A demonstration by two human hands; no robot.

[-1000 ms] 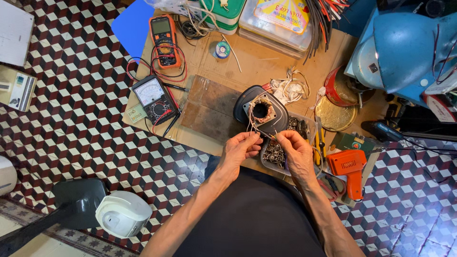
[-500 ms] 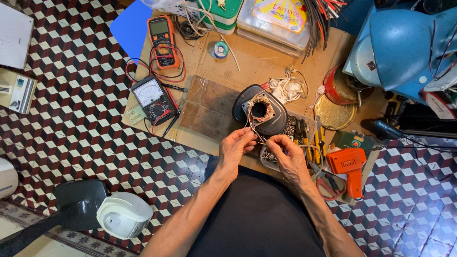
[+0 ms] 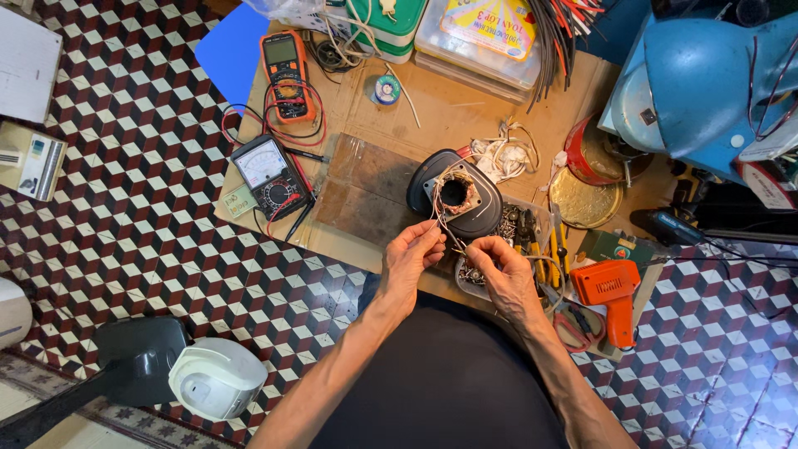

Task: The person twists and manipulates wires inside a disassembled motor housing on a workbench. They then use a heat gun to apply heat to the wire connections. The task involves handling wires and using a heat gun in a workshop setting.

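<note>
Both the left hand (image 3: 409,259) and the right hand (image 3: 504,270) pinch thin wires (image 3: 442,223) that run away from the fingertips to the black motor housing (image 3: 455,197) just beyond, slightly nearer to the left hand.

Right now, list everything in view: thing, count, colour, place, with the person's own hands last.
motor housing: one, black with a wound core, board centre
thin wires: a few, pale, from core to hands
orange multimeter: one, board's far left
analog meter: one, black, board's left edge
solder spool: one, bluish, far centre
parts tray: one, clear, beside the housing
orange soldering gun: one, near right corner
round tin lid: one, gold, right
blue fan body: one, top right
white appliance: one, on the floor, lower left
left hand: pinching wires
right hand: pinching wires
</note>
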